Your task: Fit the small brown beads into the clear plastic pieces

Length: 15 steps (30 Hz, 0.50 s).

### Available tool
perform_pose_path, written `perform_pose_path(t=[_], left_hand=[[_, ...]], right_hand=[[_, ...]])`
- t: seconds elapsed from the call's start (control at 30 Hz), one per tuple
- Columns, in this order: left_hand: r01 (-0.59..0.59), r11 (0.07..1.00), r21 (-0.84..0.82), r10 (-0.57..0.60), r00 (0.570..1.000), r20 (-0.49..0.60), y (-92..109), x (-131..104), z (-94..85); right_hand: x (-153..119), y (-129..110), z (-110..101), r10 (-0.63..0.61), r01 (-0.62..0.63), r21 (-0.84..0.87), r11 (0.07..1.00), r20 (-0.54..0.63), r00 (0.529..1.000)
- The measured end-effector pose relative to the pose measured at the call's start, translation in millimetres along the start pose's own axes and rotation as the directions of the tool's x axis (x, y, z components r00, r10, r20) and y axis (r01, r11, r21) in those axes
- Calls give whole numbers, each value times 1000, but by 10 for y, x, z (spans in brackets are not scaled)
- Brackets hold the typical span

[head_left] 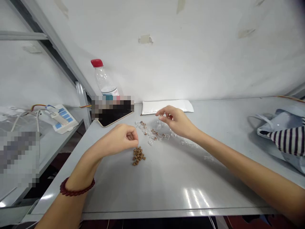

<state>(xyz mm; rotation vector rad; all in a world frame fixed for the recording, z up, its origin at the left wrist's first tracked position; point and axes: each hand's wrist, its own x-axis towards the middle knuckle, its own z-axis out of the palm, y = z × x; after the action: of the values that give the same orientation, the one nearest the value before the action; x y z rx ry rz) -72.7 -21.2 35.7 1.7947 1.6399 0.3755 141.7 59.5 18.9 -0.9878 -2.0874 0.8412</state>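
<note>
Brown pellets (138, 156), just beside left hand (126, 137)

Dark red beaded bracelet (77, 187) on the left wrist (82, 170)

The person's left hand (124, 136), its fingers curled, is just beside a small pile of brown pellets (138, 156) on the grey table (166, 184). The right hand (175, 119) hovers with bent fingers near scattered clear plastic pieces (164, 136), some with brown bits inside or next to them. Behind lie a white packet (166, 106) and a dark tablet-like device (115, 114), near a red-capped bottle (102, 78); a striped cloth (289, 140) lies far right.
</note>
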Motion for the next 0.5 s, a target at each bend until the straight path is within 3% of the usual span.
perform_pose_path(t=[0.1,0.23,0.33,0.5], left_hand=[[-60,994,-89,60,998,-7,88,-14,92],[-204,957,-207,182,976,-118,205,-30,265],[-284,922,-262,244,954,-175,245,-35,375],[-302,886,-351,239,947,-213,231,-42,460]], right_hand=[[-262,-32,-34,171,-180,263,948,59,984],[-451,-8,10,273,-314,558,768,159,949],[-496,-15,61,259,-337,627,703,216,942],[-526,-77,58,193,-294,588,754,229,954]])
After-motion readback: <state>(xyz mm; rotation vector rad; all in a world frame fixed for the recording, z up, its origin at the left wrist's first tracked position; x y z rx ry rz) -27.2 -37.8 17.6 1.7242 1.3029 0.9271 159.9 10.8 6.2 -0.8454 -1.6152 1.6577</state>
